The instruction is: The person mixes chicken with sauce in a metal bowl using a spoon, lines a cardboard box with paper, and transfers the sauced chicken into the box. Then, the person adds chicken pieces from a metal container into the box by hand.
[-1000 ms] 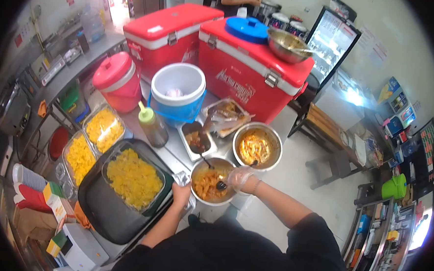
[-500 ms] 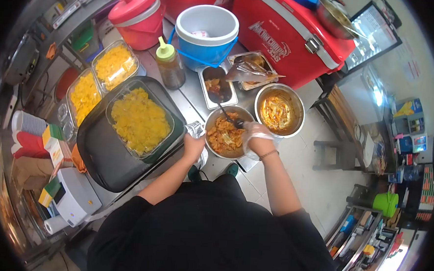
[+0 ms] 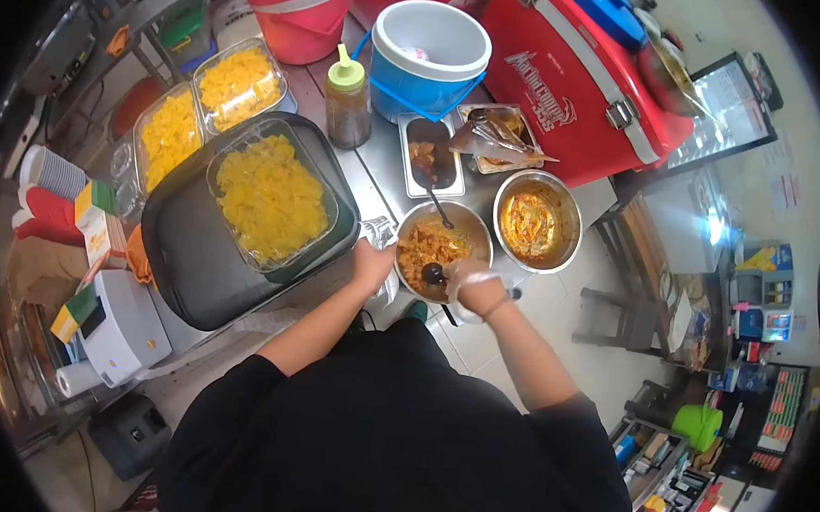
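My right hand [image 3: 479,291], in a clear plastic glove, is closed around a black spoon [image 3: 434,274]. The spoon's head sits in chopped, reddish-brown food [image 3: 429,244] inside a round metal bowl [image 3: 474,228]. At the bowl's left rim my left hand [image 3: 374,263] is closed on a crumpled silver foil-like sheet [image 3: 380,230]; whether its fingers also grip the rim is hidden. A dark spoon handle [image 3: 442,213] reaches over the bowl's far edge from a small steel pan [image 3: 413,184] of dark sauce. Right of it stands another metal bowl [image 3: 574,229], smeared with orange sauce.
Left is a black tray [image 3: 182,276] bearing a clear container of yellow food [image 3: 269,202]. A sauce bottle [image 3: 348,104], blue bucket [image 3: 410,80] and red cooler [image 3: 567,88] stand behind. Right of the pan, a plastic bag [image 3: 499,140] lies over another steel pan [image 3: 519,118].
My right hand has moved toward the near side of the bowl, and the spoon's head now shows there. My left hand stays at the left rim. The whole view has shifted slightly.
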Action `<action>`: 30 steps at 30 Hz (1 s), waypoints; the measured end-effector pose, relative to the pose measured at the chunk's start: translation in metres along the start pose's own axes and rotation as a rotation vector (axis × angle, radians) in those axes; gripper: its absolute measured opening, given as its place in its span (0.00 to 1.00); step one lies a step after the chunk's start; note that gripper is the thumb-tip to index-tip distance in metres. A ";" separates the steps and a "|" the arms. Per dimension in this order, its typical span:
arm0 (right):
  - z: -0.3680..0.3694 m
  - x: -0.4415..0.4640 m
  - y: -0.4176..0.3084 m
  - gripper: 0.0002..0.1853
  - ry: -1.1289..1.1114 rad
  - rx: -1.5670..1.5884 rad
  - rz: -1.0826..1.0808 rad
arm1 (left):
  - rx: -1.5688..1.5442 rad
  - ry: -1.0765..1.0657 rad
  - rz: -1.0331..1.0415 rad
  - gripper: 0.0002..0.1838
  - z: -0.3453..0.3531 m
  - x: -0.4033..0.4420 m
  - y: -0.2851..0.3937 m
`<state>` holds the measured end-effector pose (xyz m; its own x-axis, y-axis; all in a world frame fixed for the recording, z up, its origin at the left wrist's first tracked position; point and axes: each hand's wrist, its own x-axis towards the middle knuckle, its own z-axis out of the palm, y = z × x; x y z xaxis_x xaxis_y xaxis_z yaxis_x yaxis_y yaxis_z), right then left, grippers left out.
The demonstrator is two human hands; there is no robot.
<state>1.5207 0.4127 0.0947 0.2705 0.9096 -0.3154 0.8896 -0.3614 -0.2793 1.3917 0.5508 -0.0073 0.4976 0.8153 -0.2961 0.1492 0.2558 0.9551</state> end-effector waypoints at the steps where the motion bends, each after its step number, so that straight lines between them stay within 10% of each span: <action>1: 0.028 0.001 0.012 0.06 0.122 -0.044 -0.040 | 0.018 0.005 0.025 0.10 0.002 -0.001 -0.004; 4: 0.039 0.011 0.025 0.10 -0.051 -0.063 0.203 | -0.012 0.065 0.161 0.10 0.008 -0.006 -0.001; 9: -0.024 0.008 0.013 0.08 0.180 -0.060 0.031 | 0.004 0.136 0.082 0.11 0.017 -0.007 -0.016; 26: -0.023 0.062 0.022 0.11 -0.130 0.020 0.155 | -0.079 0.251 -0.052 0.11 0.036 -0.017 0.004; 30: -0.021 0.033 0.026 0.12 -0.090 -0.028 -0.092 | -0.083 0.251 -0.089 0.09 0.037 -0.025 0.012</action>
<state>1.5605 0.4372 0.0961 0.1546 0.9159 -0.3704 0.9193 -0.2707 -0.2858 1.4121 0.5141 0.0121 0.2566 0.8883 -0.3809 0.1070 0.3656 0.9246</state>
